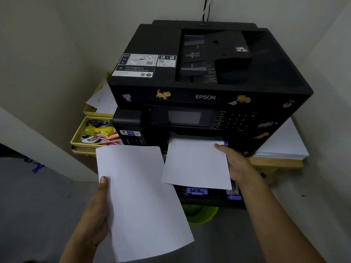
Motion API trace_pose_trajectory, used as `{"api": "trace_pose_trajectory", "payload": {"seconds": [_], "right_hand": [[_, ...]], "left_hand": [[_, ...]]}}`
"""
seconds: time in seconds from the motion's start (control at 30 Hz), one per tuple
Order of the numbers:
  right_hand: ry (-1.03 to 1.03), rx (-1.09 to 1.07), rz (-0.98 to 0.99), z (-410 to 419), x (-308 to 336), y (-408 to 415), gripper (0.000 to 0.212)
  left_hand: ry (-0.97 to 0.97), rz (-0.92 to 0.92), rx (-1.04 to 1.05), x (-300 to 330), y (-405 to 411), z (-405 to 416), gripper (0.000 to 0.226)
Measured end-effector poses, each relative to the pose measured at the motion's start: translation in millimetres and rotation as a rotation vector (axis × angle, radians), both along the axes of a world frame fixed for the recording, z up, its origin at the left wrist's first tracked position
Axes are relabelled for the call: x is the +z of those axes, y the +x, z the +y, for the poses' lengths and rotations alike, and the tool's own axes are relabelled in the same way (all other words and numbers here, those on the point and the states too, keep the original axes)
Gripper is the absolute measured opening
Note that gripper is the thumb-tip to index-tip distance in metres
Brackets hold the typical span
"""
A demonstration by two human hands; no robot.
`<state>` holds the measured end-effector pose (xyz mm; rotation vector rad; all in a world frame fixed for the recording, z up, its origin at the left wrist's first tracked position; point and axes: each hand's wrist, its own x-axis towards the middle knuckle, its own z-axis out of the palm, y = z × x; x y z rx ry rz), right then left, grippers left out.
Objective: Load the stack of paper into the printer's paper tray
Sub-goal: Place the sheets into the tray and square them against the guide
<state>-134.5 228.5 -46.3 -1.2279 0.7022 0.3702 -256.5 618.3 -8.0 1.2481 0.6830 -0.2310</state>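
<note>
Looks like a home office corner, or a small informal workspace, not a corporate one. Big black Epson multifunction printer [205,88] w/ touchscreen & keypad sits on a low light-wood table [275,164], tucked into a corner of plain off-white walls [47,54]. Printer front is dotted w/ cartoon cat stickers [163,94], a personal touch. Left of it, open yellow cardboard boxes [79,133] hold mixed stationery: pens, erasers, a yellow plastic gadget, loose sheets. Thick ream of white paper [283,147] lies on the table at the printer's right. Lime-green plastic mesh basket [201,213] on the grey floor [38,205] underneath. Black & white cables [206,8] run up the wall behind.
</note>
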Motion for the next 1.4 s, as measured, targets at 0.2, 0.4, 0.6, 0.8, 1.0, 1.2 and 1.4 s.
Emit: {"api": "trace_pose_trajectory", "payload": {"seconds": [0.2, 0.4, 0.6, 0.8, 1.0, 1.2, 1.4], "right_hand": [[-0.010, 0.085, -0.045, -5.9, 1.2, -23.0, 0.041], [-0.206, 0.124, -0.032, -5.6, 2.1, -53.6, 0.031], [-0.376, 0.145, -0.057, 1.2, 6.6, -69.9, 0.018], [-0.385, 0.100, -0.115, 6.3, 2.2, -68.5, 0.027], [-0.417, 0.099, -0.130, 10.2, 2.6, -69.1, 0.029], [-0.656, 0.235, -0.236, 13.9, 11.7, -78.7, 0.024], [-1.024, 0.350, -0.307, 13.0, 6.4, -91.8, 0.050]], "left_hand": [[-0.027, 0.003, 0.014, 0.3, 0.5, -0.6, 0.060], [-0.025, -0.006, 0.012, 3.5, 0.7, -4.8, 0.058], [-0.027, 0.005, 0.019, 5.8, 1.7, -9.0, 0.062], [-0.008, 0.010, 0.012, 5.0, 1.9, -10.3, 0.066], [0.020, 0.015, 0.024, 8.4, 0.7, -14.8, 0.054], [0.024, 0.009, 0.028, 13.7, -3.4, -13.1, 0.050], [0.067, -0.005, 0.017, 19.6, -4.7, -9.0, 0.050]]}}
